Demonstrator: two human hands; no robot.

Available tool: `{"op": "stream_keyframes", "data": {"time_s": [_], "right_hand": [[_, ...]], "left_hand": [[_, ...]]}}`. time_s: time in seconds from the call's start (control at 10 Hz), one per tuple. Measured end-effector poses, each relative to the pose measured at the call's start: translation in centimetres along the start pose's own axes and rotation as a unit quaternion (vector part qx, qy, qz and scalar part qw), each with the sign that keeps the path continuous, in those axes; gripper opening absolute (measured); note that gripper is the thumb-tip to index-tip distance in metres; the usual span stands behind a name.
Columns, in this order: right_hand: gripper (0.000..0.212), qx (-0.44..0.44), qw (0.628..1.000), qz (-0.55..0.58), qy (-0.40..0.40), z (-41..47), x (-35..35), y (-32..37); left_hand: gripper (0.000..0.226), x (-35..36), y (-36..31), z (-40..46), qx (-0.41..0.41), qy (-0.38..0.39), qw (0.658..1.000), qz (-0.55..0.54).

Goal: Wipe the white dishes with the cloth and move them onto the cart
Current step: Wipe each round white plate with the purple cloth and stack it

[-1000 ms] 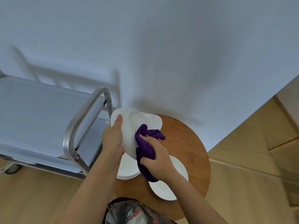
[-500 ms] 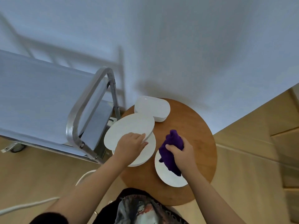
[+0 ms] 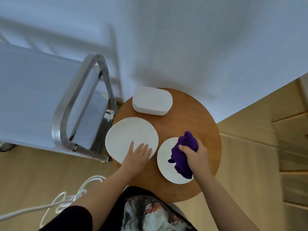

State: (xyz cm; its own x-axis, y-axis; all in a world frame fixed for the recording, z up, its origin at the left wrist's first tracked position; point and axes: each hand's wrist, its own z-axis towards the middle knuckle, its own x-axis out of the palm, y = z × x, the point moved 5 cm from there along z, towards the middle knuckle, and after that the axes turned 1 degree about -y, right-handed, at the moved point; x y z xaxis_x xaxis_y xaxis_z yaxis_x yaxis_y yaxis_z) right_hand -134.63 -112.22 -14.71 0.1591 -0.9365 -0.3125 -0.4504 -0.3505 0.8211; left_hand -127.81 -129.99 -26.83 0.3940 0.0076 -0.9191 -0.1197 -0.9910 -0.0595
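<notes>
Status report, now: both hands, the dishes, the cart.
Left hand flat on large round plate. Right hand grips purple cloth over small plate. Rectangular dish untouched on table. Nothing visible on cart.

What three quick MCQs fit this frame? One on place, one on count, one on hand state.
1. Where does the cloth lie?
A. on the cart
B. on the small plate
C. on the floor

2. How many white dishes are on the table?
A. one
B. two
C. three

3. What is the left hand doing?
A. resting flat on the large plate
B. gripping the cart handle
C. holding the cloth

Key: 1 B, the right hand grips it over the small plate. 2 C, large plate, small plate, oblong dish. 3 A, fingers straight on the plate.
</notes>
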Motion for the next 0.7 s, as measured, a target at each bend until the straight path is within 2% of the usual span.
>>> {"op": "stream_keyframes", "data": {"time_s": [0.1,0.2,0.3,0.4,0.5,0.6,0.7], "right_hand": [[0.041,0.016,1.000,0.024,-0.010,0.2,-0.7,-0.6],[0.041,0.028,0.998,0.044,-0.028,0.6,-1.6,-1.1],[0.042,0.046,0.996,0.058,-0.040,1.1,-2.6,-2.0],[0.045,0.060,0.995,0.070,-0.041,1.7,-3.4,-3.0],[0.040,0.068,0.993,0.077,-0.050,2.1,-4.4,-3.8],[0.032,0.077,0.991,0.098,-0.048,2.5,-5.4,-4.6],[0.032,0.081,0.992,0.093,-0.041,3.1,-6.3,-5.1]], "left_hand": [[0.056,1.4,-0.1,0.1,-0.009,0.041,0.999,0.001],[0.070,2.6,0.9,0.0,-0.083,0.081,0.993,-0.010],[0.080,0.6,0.2,0.8,-0.052,0.034,0.998,-0.032],[0.048,-3.2,-3.6,1.7,0.114,-0.123,0.983,-0.077],[0.031,-2.3,-6.5,3.0,0.109,0.020,0.984,-0.140],[0.031,-0.1,-6.7,4.4,-0.028,0.142,0.971,-0.193],[0.034,2.5,-7.4,5.3,-0.128,0.206,0.945,-0.221]]}}
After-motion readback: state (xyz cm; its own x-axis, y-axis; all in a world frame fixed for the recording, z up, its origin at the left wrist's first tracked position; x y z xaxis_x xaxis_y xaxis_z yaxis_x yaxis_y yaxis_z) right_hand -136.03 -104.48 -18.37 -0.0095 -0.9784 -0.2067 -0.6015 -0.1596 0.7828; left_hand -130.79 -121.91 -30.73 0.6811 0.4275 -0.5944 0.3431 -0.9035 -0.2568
